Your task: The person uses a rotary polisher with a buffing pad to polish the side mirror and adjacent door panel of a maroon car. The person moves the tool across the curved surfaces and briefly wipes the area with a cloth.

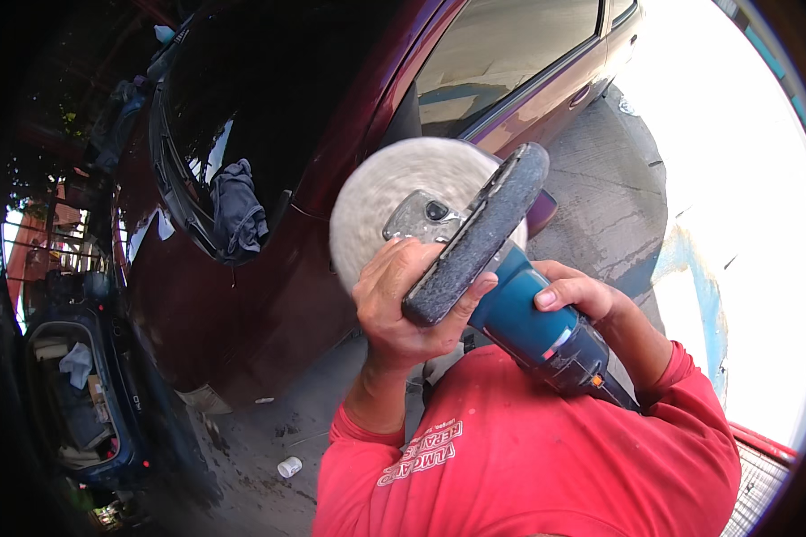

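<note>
A polishing machine [521,300] with a teal body is held up in front of my chest. Its round whitish wool pad [371,192] looks smeared, as if spinning, and overlaps the dark red car [268,336] from this angle; whether it touches the car I cannot tell. My left hand [401,291] wraps round the black loop handle [479,237] near its lower end. Around the teal body behind the head closes my right hand [575,291], thumb on top. The right fingers underneath are hidden by the machine.
A crumpled grey-blue cloth [238,204] lies at the base of the windshield. The car's side mirror [541,213] shows just beyond the pad. A white cup [289,466] lies on the concrete floor. At lower left stands another dark blue vehicle [121,394], its rear open with things inside.
</note>
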Available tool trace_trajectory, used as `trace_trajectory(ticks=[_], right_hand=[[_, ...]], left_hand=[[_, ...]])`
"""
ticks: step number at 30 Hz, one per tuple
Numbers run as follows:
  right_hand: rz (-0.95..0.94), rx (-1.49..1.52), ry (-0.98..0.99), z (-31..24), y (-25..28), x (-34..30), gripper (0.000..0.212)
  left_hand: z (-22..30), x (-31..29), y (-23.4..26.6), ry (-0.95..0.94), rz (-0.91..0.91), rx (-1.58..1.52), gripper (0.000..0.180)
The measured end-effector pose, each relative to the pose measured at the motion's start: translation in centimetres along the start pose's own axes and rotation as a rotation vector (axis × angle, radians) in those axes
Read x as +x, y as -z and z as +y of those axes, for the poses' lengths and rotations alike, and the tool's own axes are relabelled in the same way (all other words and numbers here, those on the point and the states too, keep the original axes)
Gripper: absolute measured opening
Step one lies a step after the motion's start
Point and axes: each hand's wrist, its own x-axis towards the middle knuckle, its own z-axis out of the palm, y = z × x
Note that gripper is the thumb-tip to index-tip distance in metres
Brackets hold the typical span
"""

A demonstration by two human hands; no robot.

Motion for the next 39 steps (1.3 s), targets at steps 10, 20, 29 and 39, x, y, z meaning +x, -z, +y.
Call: trace_trajectory(ticks=[10,20,29,39], right_hand=[[-0.011,0.057,0.073,1.4,-0.7,0.5,0.084],[-0.048,0.052,0.139,2.5,0.9,4.8,0.083],[-0.098,0.005,0.136,4.2,5.8,-5.8,0.088],[-0.088,0.051,0.134,0.5,2.4,3.5,0.076]], left_hand=[[-0.5,0.2,0.7,0.002,-0.114,0.02,0.041],[-1.3,1.5,2.9,0.135,-0.141,0.25,0.038],[5.3,-1.7,-6.9,0.004,-0.249,0.084,0.034],[0.5,3.0,-0.6,0.127,0.018,0.284,0.025]])
